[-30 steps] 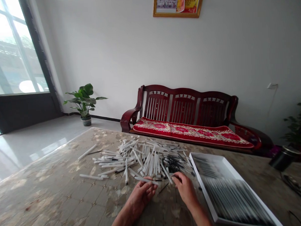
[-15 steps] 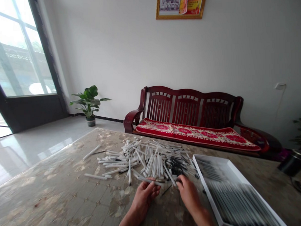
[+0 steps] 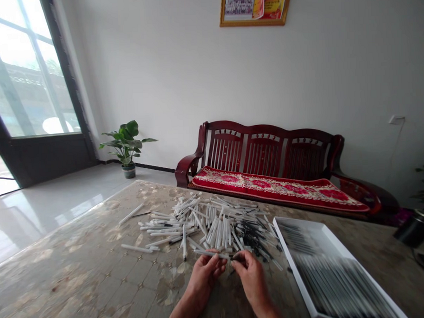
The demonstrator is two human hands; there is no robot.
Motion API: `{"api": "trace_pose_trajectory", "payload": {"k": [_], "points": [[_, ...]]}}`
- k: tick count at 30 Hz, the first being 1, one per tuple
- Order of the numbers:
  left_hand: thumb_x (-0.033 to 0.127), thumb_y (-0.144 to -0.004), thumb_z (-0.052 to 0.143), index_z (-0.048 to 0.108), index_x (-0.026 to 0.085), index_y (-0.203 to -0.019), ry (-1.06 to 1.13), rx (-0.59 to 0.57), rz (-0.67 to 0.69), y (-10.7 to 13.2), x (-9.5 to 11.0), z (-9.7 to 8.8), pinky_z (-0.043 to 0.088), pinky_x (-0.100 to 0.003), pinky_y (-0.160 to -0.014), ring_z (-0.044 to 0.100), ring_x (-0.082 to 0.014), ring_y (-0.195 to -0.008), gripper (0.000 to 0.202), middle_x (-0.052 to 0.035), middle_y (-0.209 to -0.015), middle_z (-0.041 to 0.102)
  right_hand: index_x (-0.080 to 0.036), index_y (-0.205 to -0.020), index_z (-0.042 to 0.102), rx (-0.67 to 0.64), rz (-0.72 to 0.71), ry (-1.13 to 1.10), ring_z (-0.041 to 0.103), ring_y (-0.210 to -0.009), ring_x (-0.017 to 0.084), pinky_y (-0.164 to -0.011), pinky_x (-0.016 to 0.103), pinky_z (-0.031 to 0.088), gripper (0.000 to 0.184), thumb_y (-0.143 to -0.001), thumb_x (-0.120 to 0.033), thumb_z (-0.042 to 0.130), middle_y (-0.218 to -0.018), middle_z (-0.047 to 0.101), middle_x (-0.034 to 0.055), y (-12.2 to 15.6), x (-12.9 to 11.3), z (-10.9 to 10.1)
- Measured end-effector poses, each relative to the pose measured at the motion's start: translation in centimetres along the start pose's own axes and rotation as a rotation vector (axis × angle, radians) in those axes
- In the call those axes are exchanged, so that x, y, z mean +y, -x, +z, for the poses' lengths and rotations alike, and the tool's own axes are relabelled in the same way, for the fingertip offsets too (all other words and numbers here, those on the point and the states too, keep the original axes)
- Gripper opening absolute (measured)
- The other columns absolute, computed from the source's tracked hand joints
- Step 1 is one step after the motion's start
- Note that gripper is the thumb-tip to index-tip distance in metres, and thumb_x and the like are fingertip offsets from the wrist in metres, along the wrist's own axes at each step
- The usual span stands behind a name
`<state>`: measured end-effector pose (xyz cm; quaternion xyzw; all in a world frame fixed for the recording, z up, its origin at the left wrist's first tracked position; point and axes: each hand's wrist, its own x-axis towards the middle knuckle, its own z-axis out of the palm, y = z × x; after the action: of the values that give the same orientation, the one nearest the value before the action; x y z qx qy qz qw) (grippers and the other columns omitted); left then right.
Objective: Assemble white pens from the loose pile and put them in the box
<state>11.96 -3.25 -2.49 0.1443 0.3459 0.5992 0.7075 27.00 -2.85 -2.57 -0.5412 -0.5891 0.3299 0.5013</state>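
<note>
Head view: left hand (image 3: 205,275) curled, gripping a white tube (image 3: 211,254) near its middle; right hand (image 3: 251,278) nearly closed, pinching the tube's end; loose tube pile (image 3: 214,224) just ahead on the patterned table (image 3: 79,261); white tray (image 3: 292,267) of dark-tipped tubes rightward; red-cushioned wooden bench (image 3: 267,150) beyond.

Daylight from the window (image 3: 24,68) at the left is the main source, and its panes are overexposed. It lays a bright band of glare on the polished floor (image 3: 60,206) and a softer sheen on the bench (image 3: 79,256). The wall (image 3: 317,81) is evenly lit, with only weak shadows. Wide-angle distortion curves lines near the frame edges. The white tubes (image 3: 214,228) in the central pile look fairly sharp, while the rows inside the tray (image 3: 292,263) are smeared by blur.
</note>
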Motion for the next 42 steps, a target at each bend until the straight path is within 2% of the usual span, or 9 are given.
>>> {"api": "trace_pose_trajectory", "payload": {"k": [10, 18, 27, 32, 37, 42], "points": [[0.023, -0.057, 0.088, 0.067, 0.015, -0.08, -0.019, -0.076, 0.005, 0.03, -0.16, -0.12, 0.057, -0.024, -0.068, 0.071, -0.0159, -0.07, 0.032, -0.0034, -0.074, 0.074, -0.021, -0.076, 0.065, 0.017, -0.082, 0.04, 0.065, -0.066, 0.018, -0.064, 0.023, 0.049, 0.003, -0.076, -0.023, 0.064, -0.071, 0.07, 0.0012, 0.18, 0.14, 0.02], [0.026, -0.055, 0.089, 0.067, 0.016, -0.08, -0.044, -0.066, 0.019, 0.09, -0.23, -0.15, 0.056, -0.025, -0.068, 0.07, -0.0161, -0.07, 0.035, -0.0033, -0.073, 0.074, -0.022, -0.073, 0.067, 0.048, -0.271, 0.167, 0.066, -0.068, 0.017, -0.066, 0.022, 0.049, 0.006, -0.078, -0.022, 0.063, -0.071, 0.069, 0.0012, -0.06, -0.09, -0.51], [0.03, -0.056, 0.088, 0.066, 0.015, -0.078, -0.126, -0.068, 0.067, 0.12, -0.64, -0.07, 0.054, -0.026, -0.063, 0.069, -0.0174, -0.067, 0.035, -0.0028, -0.07, 0.073, -0.021, -0.072, 0.068, 0.029, -0.169, 0.123, 0.065, -0.067, 0.018, -0.066, 0.024, 0.051, 0.015, -0.08, -0.034, 0.064, -0.071, 0.07, 0.0032, 0.17, 0.07, -0.68], [0.03, -0.054, 0.089, 0.066, 0.014, -0.078, -0.125, -0.059, 0.039, 0.18, -0.41, 0.0, 0.054, -0.026, -0.061, 0.069, -0.0171, -0.066, 0.036, -0.0029, -0.07, 0.072, -0.02, -0.084, 0.07, -0.052, -0.083, 0.061, 0.068, -0.074, 0.021, -0.068, 0.027, 0.053, 0.024, -0.082, -0.043, 0.062, -0.08, 0.073, 0.0062, -0.01, -0.3, -0.76], [0.032, -0.054, 0.089, 0.066, 0.014, -0.078, -0.126, -0.046, 0.049, 0.2, -0.38, -0.01, 0.054, -0.026, -0.061, 0.068, -0.0163, -0.064, 0.037, -0.0021, -0.069, 0.071, -0.023, -0.082, 0.068, -0.06, -0.183, 0.206, 0.067, -0.074, 0.019, -0.068, 0.026, 0.05, 0.021, -0.087, -0.039, 0.058, -0.079, 0.072, 0.0045, 0.03, -0.36, -0.86], [0.034, -0.057, 0.087, 0.065, 0.014, -0.077, -0.182, -0.069, 0.103, 0.28, -0.43, -0.2, 0.052, -0.025, -0.058, 0.068, -0.0166, -0.063, 0.035, -0.0013, -0.067, 0.07, -0.023, -0.082, 0.063, -0.017, -0.294, 0.363, 0.066, -0.069, 0.018, -0.062, 0.025, 0.046, 0.027, -0.093, -0.042, 0.047, -0.076, 0.07, 0.0039, 0.63, -0.23, -0.62]]}}
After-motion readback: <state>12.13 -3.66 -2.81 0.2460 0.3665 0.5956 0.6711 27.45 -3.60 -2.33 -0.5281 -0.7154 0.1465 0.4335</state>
